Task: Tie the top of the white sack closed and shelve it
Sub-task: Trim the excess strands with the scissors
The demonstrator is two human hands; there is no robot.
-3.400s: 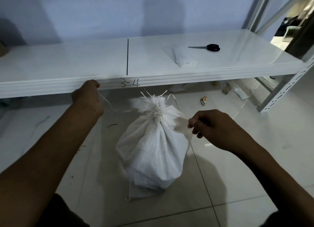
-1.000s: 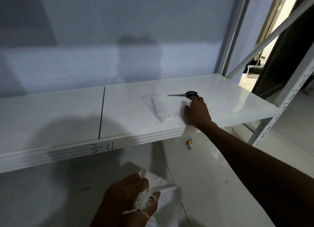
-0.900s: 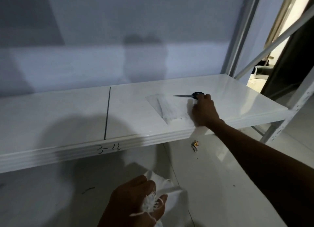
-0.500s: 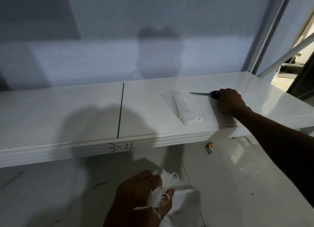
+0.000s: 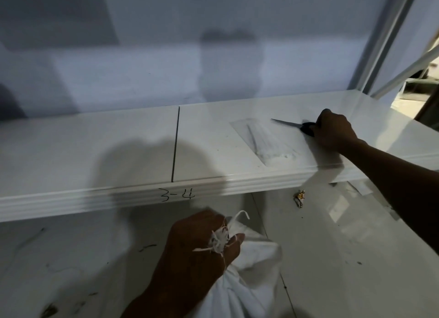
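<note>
The white sack (image 5: 249, 282) stands on the floor at the bottom of the view. My left hand (image 5: 199, 248) grips its gathered neck, and frayed white strands (image 5: 219, 242) stick out between my fingers. My right hand (image 5: 332, 132) reaches over the white shelf (image 5: 118, 151) and holds the black handles of the scissors (image 5: 292, 125). The blades point left and lie on the shelf. The shelf's front edge carries the handwritten mark "3-4" (image 5: 177, 195).
A clear plastic packet (image 5: 263, 141) lies flat on the shelf just left of the scissors. A small gold scrap (image 5: 299, 197) lies on the tiled floor under the shelf. Metal uprights (image 5: 389, 39) of the rack rise at the right.
Both hands were pulling the tie ends on the sack. My left hand now grips the sack's neck, and my right hand has reached to the shelf and closed round the scissors' handles.
</note>
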